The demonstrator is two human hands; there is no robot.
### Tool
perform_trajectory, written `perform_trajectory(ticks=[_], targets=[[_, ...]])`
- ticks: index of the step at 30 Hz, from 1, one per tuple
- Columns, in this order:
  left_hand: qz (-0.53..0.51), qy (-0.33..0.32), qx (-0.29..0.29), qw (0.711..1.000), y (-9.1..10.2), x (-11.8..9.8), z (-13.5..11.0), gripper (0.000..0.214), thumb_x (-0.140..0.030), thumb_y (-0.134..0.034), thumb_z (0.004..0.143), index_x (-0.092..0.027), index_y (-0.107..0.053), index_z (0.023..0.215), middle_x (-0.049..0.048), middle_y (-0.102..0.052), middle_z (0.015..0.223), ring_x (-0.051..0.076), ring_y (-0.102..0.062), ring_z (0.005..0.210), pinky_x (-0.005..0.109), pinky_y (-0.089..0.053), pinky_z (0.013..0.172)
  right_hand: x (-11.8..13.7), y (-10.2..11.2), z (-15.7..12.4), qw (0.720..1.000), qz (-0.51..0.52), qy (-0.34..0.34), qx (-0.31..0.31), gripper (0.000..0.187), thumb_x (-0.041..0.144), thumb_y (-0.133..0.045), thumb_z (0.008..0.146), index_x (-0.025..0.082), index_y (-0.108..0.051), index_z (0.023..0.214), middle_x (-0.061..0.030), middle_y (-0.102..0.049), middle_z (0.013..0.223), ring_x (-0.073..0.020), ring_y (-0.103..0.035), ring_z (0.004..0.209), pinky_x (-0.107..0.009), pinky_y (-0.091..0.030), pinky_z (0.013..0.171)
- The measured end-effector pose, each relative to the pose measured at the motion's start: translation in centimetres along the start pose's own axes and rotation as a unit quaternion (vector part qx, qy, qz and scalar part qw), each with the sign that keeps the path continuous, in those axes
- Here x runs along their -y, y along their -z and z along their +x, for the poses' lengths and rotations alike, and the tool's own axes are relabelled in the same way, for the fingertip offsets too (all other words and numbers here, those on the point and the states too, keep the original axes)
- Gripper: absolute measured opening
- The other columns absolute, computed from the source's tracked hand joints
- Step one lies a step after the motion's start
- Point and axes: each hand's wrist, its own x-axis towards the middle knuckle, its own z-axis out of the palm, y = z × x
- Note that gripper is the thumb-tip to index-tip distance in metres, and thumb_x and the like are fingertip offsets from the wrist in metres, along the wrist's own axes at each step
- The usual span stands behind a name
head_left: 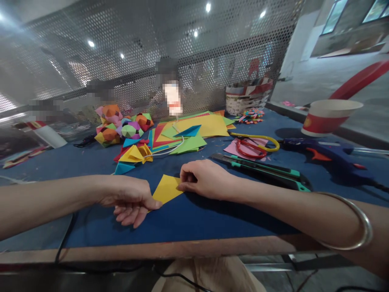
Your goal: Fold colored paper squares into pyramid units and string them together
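One yellow paper (pixel 166 190) at near side of bench (pixel 219 223): left hand (pixel 133 197) grips left corner with fingers, right hand (pixel 208 178) pinches right corner.

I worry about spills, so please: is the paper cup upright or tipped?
Upright: the paper cup stands on its base, with its rim uppermost.

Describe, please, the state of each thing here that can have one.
Yellow paper: pinched by right hand, left hand's thumb on it
Scissors: lying, blades unclear
Cutter: lying, blade unclear
Glue gun: lying on its side
Cup: upright
Basket: upright
Sheets: loosely stacked
Paper balls: assembled, grouped
Bracelet: worn
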Motion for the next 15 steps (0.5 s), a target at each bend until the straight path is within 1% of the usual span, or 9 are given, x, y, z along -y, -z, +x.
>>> perform_trajectory(ticks=[3,11,15], targets=[[-0.032,0.035,0.032,0.998,-0.2,1.0,-0.1,0.067,-0.071,-0.046,0.112,-0.017,-0.069,0.080,-0.0057,-0.059,0.056,0.008,-0.046,0.038,0.022,-0.035,0.037,0.0,0.0,0.0,1.000,0.000,-0.001,-0.002,0.011,0.029,-0.082,0.098,0.018,-0.079,0.097,-0.0030,-0.080,0.091,-0.0166,-0.069,0.081,-0.027,-0.036,0.068],[-0.073,0.066,0.041,0.994,-0.8,3.6,-0.4,0.062,-0.068,-0.050,0.112,-0.016,-0.069,0.085,-0.0063,-0.059,0.061,0.007,-0.046,0.040,0.020,-0.036,0.038,0.0,-0.1,0.0,1.000,-0.001,-0.001,0.000,0.011,0.029,-0.081,0.097,0.018,-0.079,0.097,-0.0032,-0.081,0.093,-0.0169,-0.068,0.082,-0.027,-0.037,0.069],[-0.086,0.062,0.046,0.993,-1.1,4.8,-0.6,0.063,-0.070,-0.050,0.111,-0.016,-0.069,0.085,-0.0060,-0.060,0.061,0.007,-0.046,0.040,0.020,-0.036,0.038,0.1,0.1,0.0,1.000,0.001,-0.001,0.002,0.011,0.028,-0.081,0.098,0.018,-0.079,0.096,-0.0033,-0.081,0.092,-0.0170,-0.068,0.081,-0.027,-0.037,0.069]])
